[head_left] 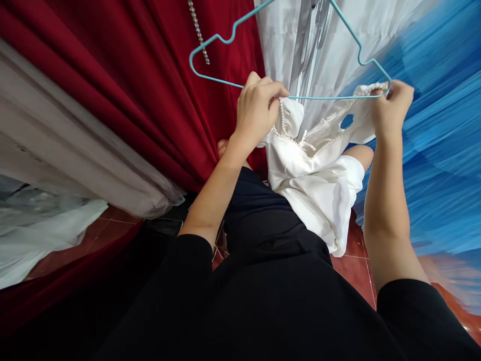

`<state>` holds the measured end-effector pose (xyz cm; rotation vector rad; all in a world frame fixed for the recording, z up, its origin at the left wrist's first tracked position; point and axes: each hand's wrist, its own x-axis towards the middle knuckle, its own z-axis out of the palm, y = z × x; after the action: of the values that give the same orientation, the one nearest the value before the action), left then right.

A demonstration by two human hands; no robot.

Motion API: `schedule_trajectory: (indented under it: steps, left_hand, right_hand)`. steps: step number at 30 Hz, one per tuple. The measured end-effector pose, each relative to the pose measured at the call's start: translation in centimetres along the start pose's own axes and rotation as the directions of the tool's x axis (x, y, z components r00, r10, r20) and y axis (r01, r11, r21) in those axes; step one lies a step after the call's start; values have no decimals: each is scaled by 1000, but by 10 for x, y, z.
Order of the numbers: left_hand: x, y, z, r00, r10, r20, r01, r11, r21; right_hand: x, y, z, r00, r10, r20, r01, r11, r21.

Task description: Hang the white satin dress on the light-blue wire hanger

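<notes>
While both hands [259, 108] grip it, dress [315, 175] hangs below (hanger [285, 97] between).

Satin-sheen white cloth dress [311, 175] w/ pearl trim, smooth teal wire hanger [233, 37], glossy red tile floor [355, 260]

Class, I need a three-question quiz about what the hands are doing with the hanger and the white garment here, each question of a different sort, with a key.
1. True or false: the left hand pinches the white dress at the teal wire hanger.
2. What trims the dress's neckline?
3. The right hand holds the dress's strap at: A) the hanger's hook B) the hanger's end C) the red fabric

Key: 1 true; 2 pearl beads; 3 B
</notes>
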<state>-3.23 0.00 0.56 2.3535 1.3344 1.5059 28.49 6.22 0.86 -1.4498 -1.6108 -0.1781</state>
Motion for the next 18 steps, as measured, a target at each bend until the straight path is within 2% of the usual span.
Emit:
schedule_trajectory:
  steps: [2,3,5,7,8,10,12,14,16,18]
  left_hand:
    - [-1,0,3,1000,0,3,0,1000,12]
    - [-1,0,5,1000,3,0,-3,1000,25]
    - [-2,0,8,1000,8,-7,-7,999,51]
    - [-3,1,10,1000,13,-7,-12,997,74]
    - [-3,3,11,1000,16,-6,-15,996,84]
    - [-4,7,11,1000,20,-7,-19,995,97]
    - [-5,11,11,1000,22,-12,-21,995,93]
    - [-9,8,12,1000,25,1,-25,998,65]
    - [-18,-7,13,999,25,-21,-24,1000,7]
    - [-29,-35,13,990,5,-142,-18,996,-90]
  right_hand:
    - [-24,-9,-3,995,-24,97,26,999,-20]
    - [-36,-17,-4,981,-78,179,80,997,-5]
    - [-56,-39,-5,902,-291,318,264,956,126]
    - [-66,-64,-4,859,-431,277,387,900,202]
    - [-67,-77,-2,858,-460,228,419,884,209]
    - [-64,-98,5,875,-462,145,434,881,187]
    - [-58,-110,14,881,-454,134,430,885,178]
    - [-53,-113,23,883,-444,151,418,892,172]
    - [-52,-107,28,894,-424,147,405,903,143]
    - [-51,-98,26,894,-426,135,415,904,106]
